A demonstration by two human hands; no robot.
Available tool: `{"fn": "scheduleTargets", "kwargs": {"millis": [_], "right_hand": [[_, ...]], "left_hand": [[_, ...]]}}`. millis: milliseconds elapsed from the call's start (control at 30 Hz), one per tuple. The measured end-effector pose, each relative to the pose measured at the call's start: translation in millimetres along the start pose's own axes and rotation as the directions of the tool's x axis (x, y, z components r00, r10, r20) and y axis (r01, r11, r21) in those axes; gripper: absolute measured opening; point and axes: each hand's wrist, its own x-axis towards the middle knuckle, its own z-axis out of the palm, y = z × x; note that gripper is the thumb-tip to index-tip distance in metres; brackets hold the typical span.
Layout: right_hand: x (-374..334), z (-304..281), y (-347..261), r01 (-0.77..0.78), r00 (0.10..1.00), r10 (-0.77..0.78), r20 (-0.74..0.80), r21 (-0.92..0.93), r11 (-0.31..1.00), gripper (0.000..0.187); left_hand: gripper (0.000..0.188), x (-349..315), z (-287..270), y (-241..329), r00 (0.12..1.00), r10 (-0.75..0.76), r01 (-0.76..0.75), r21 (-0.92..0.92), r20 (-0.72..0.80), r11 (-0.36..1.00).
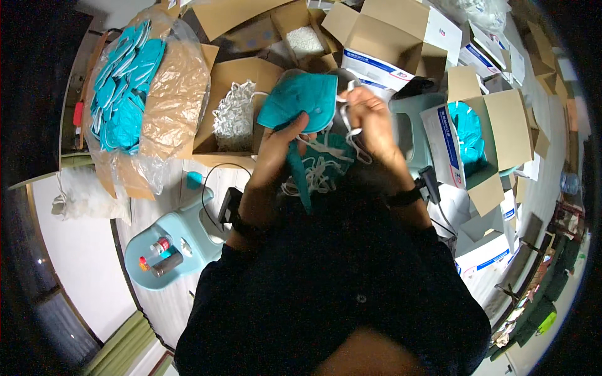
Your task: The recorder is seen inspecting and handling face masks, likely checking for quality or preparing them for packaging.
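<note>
A teal face mask [300, 100] is up in front of me, its domed side showing. My left hand [271, 150] is closed on its lower left edge, the thumb lying over the front. At the mask's right edge my right hand [371, 119] pinches a white ear loop [353, 133], part of which hangs below the fingers. The right fingers are slightly blurred. Beneath my hands, more teal masks [335, 164] lie with a tangle of white loops on my lap. One of them stands edge-on below my left hand.
An open carton of white loops [233, 120] stands ahead left, beside a plastic-lined box heaped with teal masks [128, 94]. To the right, another carton holds teal masks [466, 135]. A pale blue stool [141, 266] at lower left carries bottles. Open cartons [382, 44] stand ahead.
</note>
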Motion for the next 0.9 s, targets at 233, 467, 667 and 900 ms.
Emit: {"fn": "scheduleTargets", "kwargs": {"millis": [233, 467, 667, 900], "right_hand": [[-29.1, 24.2, -31.8, -0.086, 0.955, 0.139, 0.262, -0.203, 0.975, 0.013], [5.4, -23.5, 31.0, 0.161, 0.948, -0.291, -0.126, -0.6, 0.783, 0.015], [-12.9, 0.9, 19.2, 0.305, 0.866, -0.075, 0.494, -0.404, 0.863, 0.021], [-33.6, 28.0, -20.6, 0.268, 0.946, -0.205, 0.252, -0.251, 0.93, 0.026]], "left_hand": [[0.02, 2.8, 8.5, -2.2, 0.984, 0.152, -0.133, 0.178, -0.097, 0.975], [0.028, -25.2, 18.9, 5.0, 0.996, 0.066, -0.079, 0.218, 0.066, 0.973], [0.023, -33.5, 24.4, 19.2, 0.99, 0.112, -0.101, 0.123, -0.088, 0.987], [0.02, -8.5, 27.5, -10.4, 0.989, 0.144, -0.141, 0.058, -0.042, 0.988]]}}
